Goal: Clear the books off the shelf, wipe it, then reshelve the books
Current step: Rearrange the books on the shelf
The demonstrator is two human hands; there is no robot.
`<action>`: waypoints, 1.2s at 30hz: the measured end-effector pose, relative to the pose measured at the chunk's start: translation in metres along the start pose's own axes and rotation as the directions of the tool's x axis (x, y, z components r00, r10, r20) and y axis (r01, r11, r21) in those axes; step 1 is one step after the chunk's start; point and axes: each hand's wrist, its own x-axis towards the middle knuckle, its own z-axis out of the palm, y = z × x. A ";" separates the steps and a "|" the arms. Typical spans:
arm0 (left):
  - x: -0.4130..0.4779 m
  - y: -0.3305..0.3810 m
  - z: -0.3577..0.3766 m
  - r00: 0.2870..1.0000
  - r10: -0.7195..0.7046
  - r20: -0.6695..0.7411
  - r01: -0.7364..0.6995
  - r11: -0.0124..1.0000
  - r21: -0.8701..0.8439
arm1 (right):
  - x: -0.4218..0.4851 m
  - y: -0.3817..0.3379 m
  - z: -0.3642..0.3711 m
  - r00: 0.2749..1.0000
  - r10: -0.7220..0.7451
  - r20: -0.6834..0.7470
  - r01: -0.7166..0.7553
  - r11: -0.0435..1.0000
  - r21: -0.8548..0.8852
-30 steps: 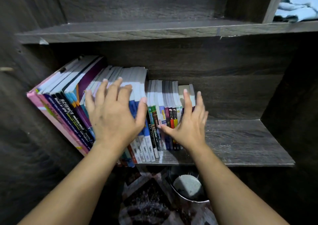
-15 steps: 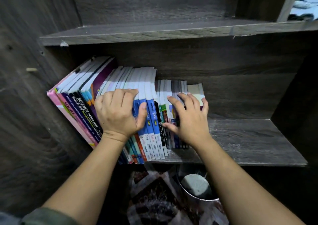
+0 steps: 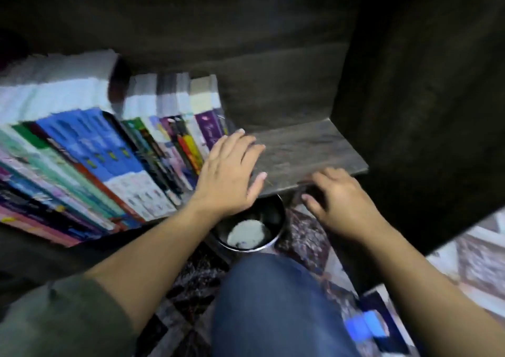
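Hands at the right end of a row of books, both holding nothing.
Left hand (image 3: 229,173) lies with fingers straight and slightly spread, just beside the last purple spine of the books (image 3: 109,149), fingertips over the bare board of the shelf (image 3: 306,149). Right hand (image 3: 343,203) is at the shelf's front edge, fingers loosely bent; whether it touches the wood is unclear. Blurred books stand leaning across the shelf's left part. Below are a metal bucket (image 3: 281,220), a patterned rug (image 3: 306,236) and a knee (image 3: 273,302) in jeans.
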 end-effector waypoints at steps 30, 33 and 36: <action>0.037 0.191 0.093 0.935 0.314 0.165 -0.264 0.927 -0.265 | -0.210 0.102 0.134 0.555 0.731 0.396 -0.599 0.682 -0.420; 0.039 0.222 0.083 0.738 0.671 -0.074 -0.674 0.727 -0.133 | -0.221 0.107 0.137 0.470 0.750 0.465 -0.667 0.647 -0.370; 0.044 0.244 0.085 0.474 0.860 -0.190 -0.869 0.491 0.056 | -0.229 0.110 0.139 0.429 0.733 0.528 -0.709 0.635 -0.305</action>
